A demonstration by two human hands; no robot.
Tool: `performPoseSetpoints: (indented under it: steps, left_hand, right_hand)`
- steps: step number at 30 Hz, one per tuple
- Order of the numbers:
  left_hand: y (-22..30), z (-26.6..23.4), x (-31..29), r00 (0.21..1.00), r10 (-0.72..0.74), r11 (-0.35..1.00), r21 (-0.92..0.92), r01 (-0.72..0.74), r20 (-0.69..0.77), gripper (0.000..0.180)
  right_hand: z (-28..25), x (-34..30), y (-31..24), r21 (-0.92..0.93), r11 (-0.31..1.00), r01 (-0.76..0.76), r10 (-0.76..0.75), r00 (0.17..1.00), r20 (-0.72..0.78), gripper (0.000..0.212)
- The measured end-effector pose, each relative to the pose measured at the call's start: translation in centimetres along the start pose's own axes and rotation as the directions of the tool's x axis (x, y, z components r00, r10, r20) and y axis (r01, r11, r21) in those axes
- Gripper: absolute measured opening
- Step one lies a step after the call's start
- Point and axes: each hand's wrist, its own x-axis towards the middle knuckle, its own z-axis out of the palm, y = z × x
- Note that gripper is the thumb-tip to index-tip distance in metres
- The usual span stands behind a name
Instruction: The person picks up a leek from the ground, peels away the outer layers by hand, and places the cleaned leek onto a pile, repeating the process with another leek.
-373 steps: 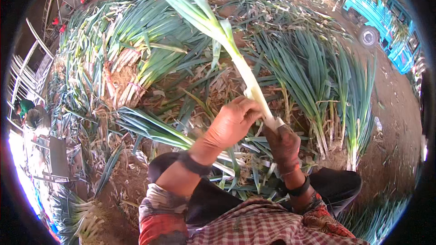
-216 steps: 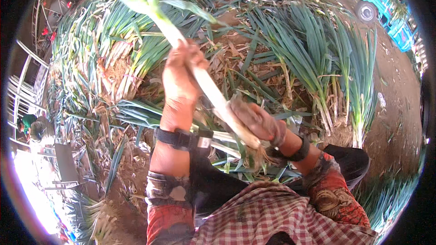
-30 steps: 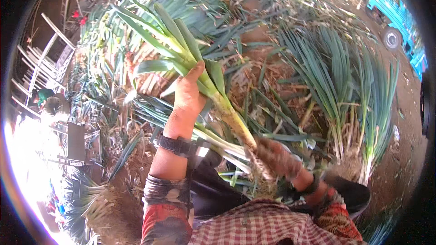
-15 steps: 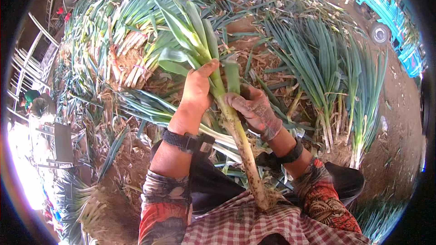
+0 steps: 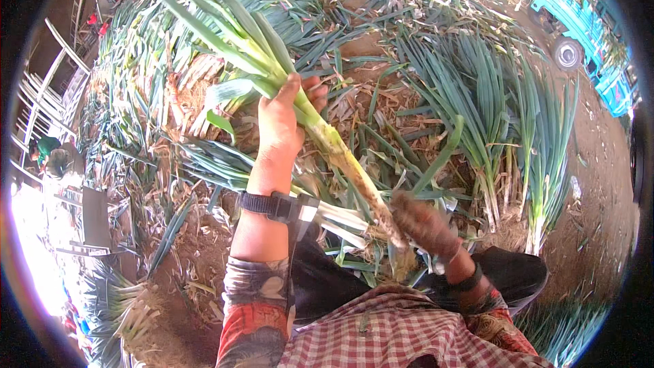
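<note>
The right grip point(image 5: 426, 225) is blurred, its contact with the leek point(image 5: 347, 163) unclear; the blue vehicle point(image 5: 577, 28) at the ground's point(image 5: 594, 177) far right edge is cut off

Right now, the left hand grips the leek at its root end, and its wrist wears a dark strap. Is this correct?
Not the root end: the head view shows the left hand gripping the leek near its leaves. The strap is correct.
</note>
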Motion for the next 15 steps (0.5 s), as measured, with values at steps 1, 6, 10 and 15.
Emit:
performPoseSetpoints:
  steps: [1, 6, 10, 15]
  left_hand:
    - [0.2, -0.4, 0.1, 0.999, 0.03, 0.999, -0.011, -0.03, -0.013, 0.032]
    - [-1.8, 0.6, -0.8, 0.993, -0.116, 0.991, 0.064, 0.114, 0.034, 0.036]
    - [-2.6, 0.0, -1.3, 0.983, -0.158, 0.986, 0.071, 0.152, 0.092, 0.032]
    - [-2.1, 1.6, -2.1, 0.962, -0.247, 0.956, -0.136, 0.262, 0.117, 0.028]
  right_hand:
    - [1.2, -0.6, -2.4, 0.127, 0.987, -0.101, 0.094, 0.994, 0.054, 0.035]
    - [4.4, -1.2, -3.9, 0.079, 0.972, -0.223, 0.233, 0.96, -0.153, 0.03]
    - [4.2, 0.0, -5.1, -0.011, 0.995, -0.103, 0.095, 0.952, -0.29, 0.03]
    - [5.1, 0.5, -3.3, -0.089, 0.989, -0.12, 0.08, 0.928, -0.364, 0.036]
